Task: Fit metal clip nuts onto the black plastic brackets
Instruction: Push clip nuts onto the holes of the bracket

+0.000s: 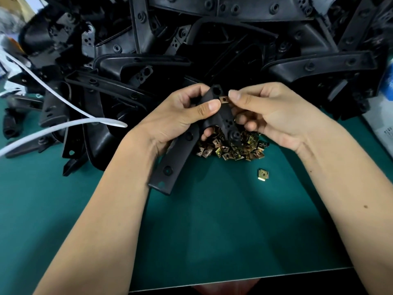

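Black bracket [180, 152] held in left hand's [182, 116] grip; right hand [274, 116] pinches clip nut [223, 100].

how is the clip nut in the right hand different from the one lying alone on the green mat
The held clip nut is pinched in the right hand against the black bracket; the lone clip nut lies flat on the green mat, touched by nothing. The held one looks coppery and is partly hidden by fingertips; the lone one looks brassy yellow and shows fully. Both are small square metal pieces with a central hole.

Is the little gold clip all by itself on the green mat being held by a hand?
No, the lone clip nut lies on the green mat, untouched by either hand.
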